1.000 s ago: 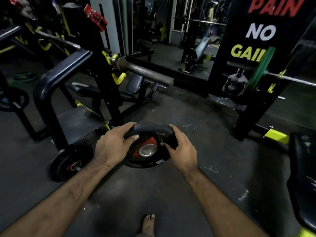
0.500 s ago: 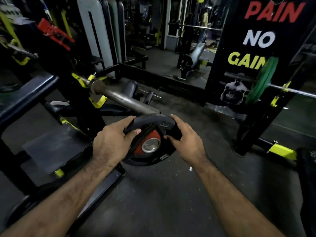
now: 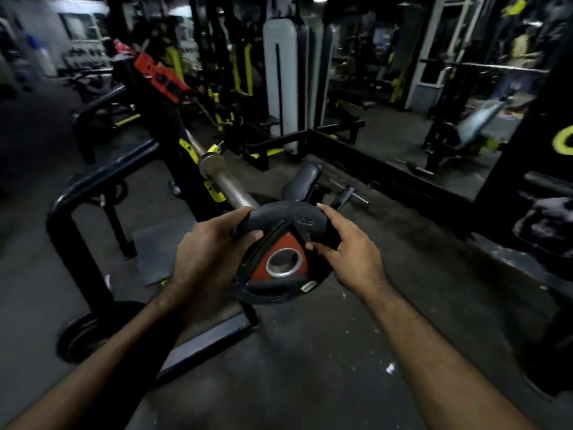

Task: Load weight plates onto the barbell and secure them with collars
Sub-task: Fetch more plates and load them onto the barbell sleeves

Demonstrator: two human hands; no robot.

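Floor (image 3: 310, 367), dark and bare, spreads open to our near right, while a black tubular frame (image 3: 93, 187) hems the left. Our left hand (image 3: 204, 256) and right hand (image 3: 350, 256) curl round the rim of a black rubber weight plate with red hub and steel-ringed hole (image 3: 279, 262), held just before the grey steel barbell sleeve (image 3: 226, 184).

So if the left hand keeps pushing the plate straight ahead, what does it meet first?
Most likely the free end of the barbell sleeve. The left hand and right hand hold the weight plate just short of it, though depth is hard to judge.
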